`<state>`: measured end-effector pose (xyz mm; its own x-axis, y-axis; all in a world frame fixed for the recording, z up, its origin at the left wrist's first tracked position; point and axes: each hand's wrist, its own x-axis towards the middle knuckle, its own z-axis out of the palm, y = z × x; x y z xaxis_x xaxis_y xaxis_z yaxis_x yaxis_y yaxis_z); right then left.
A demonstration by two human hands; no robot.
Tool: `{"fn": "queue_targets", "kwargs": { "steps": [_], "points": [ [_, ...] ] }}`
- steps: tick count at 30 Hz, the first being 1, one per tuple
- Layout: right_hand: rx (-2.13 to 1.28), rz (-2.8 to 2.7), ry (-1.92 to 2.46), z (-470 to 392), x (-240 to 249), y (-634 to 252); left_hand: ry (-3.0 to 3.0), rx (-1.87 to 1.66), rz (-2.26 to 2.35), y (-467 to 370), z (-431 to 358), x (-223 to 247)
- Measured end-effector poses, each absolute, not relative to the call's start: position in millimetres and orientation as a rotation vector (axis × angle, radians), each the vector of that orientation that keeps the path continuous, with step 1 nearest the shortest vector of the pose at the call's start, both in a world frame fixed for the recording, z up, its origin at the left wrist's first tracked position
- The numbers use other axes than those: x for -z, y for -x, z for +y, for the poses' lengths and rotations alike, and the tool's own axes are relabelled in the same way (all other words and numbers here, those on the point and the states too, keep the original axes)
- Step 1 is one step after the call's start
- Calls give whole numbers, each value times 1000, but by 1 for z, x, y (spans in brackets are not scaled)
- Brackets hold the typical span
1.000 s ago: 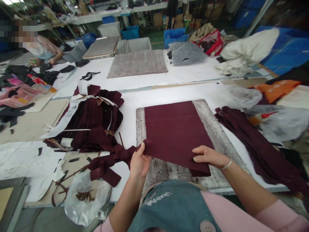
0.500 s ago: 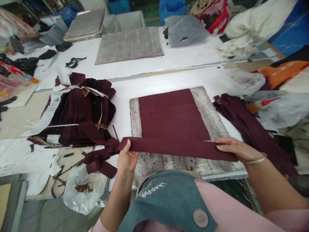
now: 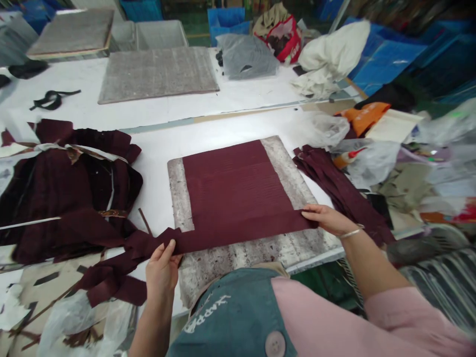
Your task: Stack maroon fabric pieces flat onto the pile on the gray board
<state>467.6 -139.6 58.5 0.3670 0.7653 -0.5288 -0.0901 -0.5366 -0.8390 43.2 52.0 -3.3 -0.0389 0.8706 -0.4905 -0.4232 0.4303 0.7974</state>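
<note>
A long maroon fabric strip (image 3: 241,232) is stretched between my two hands, along the near side of a stained grey board (image 3: 238,259). My left hand (image 3: 163,263) pinches the strip near its left part. My right hand (image 3: 327,218) grips its right end between thumb and fingers. Beyond the strip, rows of the same maroon fabric (image 3: 234,178) cover the board's middle. From my left hand the strip trails into a loose tangle of maroon fabric (image 3: 115,277) beside a tied maroon bundle (image 3: 63,183).
More maroon strips (image 3: 342,188) lie right of the board, by plastic bags (image 3: 375,161) and a glue bottle (image 3: 347,157). At the far side rest another grey board (image 3: 159,74), a grey plastic bag (image 3: 247,57) and a white cloth (image 3: 330,54). A clear bag of scraps (image 3: 70,317) sits near left.
The view has swung right. The strip's right end has come in toward the fabric rows and now lies level with their near edge; both hands keep hold of it.
</note>
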Motion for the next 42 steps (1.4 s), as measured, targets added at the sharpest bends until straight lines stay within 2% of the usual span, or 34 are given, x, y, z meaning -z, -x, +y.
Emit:
{"fn": "queue_targets", "kwargs": {
  "steps": [6, 12, 20, 30, 42],
  "points": [
    [-1137, -517, 2151, -145, 12, -481, -764, -688, 1336, -47, 34, 68],
    [-936, -515, 2344, -137, 54, -493, -1082, -580, 1500, -62, 41, 85],
    [-710, -681, 2597, -108, 59, -504, -1490, -434, 1690, -74, 61, 88],
    [-655, -798, 2767, -98, 67, -509, -1595, -142, 1775, -80, 73, 92],
    [-692, -863, 2847, -98, 69, -512, -1566, -196, 1781, -84, 71, 98]
  ]
}}
